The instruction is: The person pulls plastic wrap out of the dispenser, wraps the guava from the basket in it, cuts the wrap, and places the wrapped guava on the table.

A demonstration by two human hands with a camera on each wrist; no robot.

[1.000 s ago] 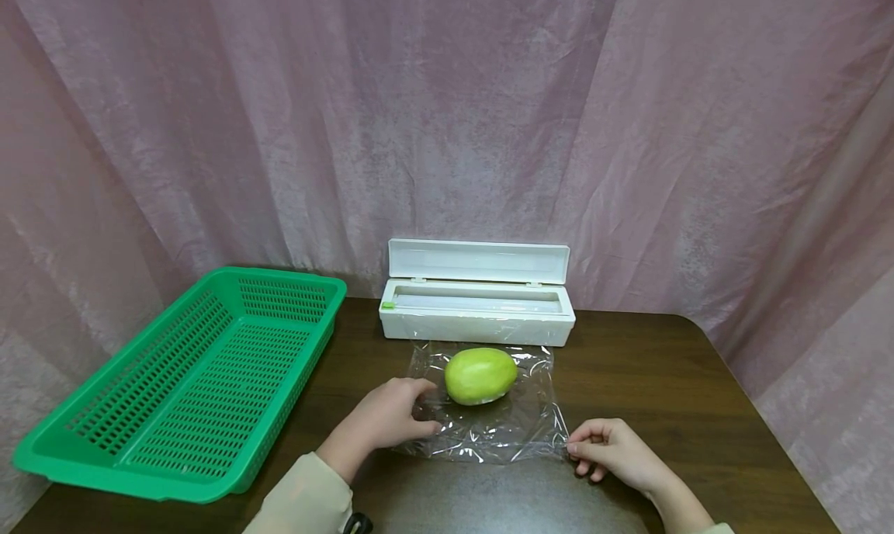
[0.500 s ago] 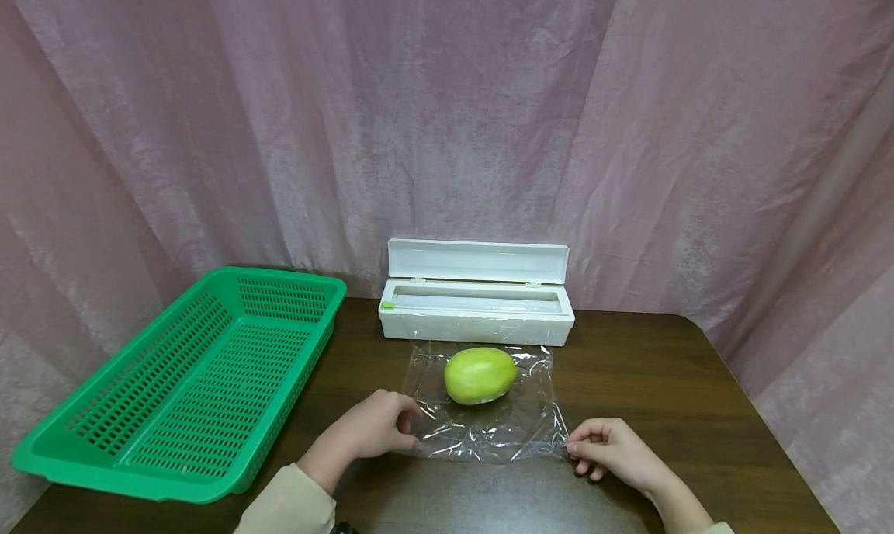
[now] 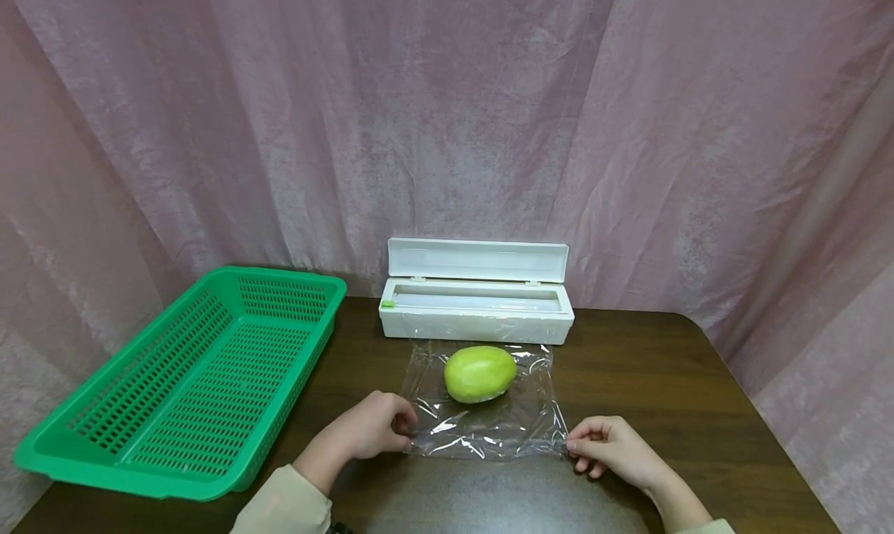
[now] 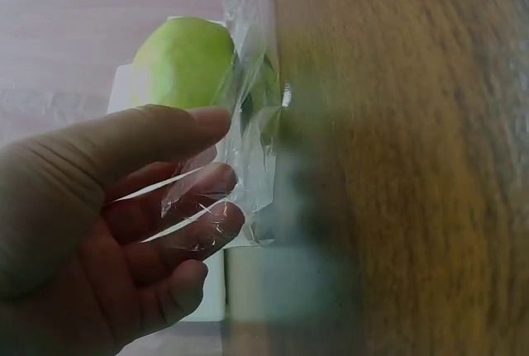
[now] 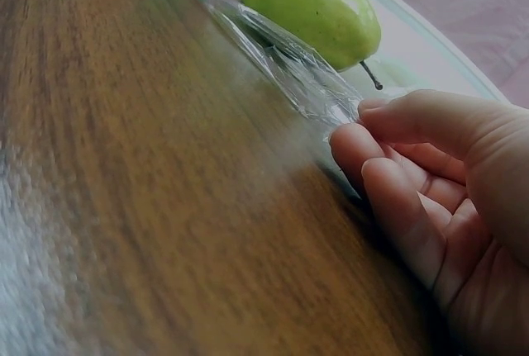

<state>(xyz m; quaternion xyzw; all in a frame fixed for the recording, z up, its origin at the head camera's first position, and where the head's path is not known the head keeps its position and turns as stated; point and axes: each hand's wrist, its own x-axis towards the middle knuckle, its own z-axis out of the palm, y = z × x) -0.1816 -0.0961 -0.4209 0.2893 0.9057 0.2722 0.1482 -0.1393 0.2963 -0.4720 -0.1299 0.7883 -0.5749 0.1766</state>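
1. Fruit (image 3: 479, 373): lies on its side on the film, just below centre of the head view. Rounded underside; likely to roll if the film is lifted unevenly. Its stem (image 5: 372, 75), upper right of the right wrist view, could puncture the film.
2. Film (image 3: 482, 445): creased along its lower edge. Slack may fold and cling to itself.
3. Right hand (image 3: 615, 452), lower right: pinches the film's corner. A hard pull could tear it.
4. Left hand (image 3: 370, 429), lower centre-left: fingers curled about the opposite corner, tightness cannot be told. A loose hold might slip.
5. Box (image 3: 478, 328), above the fruit, lid up: film seems to reach its front. A tug could drag the box.
6. Basket (image 3: 126, 483), left: well apart, low risk.
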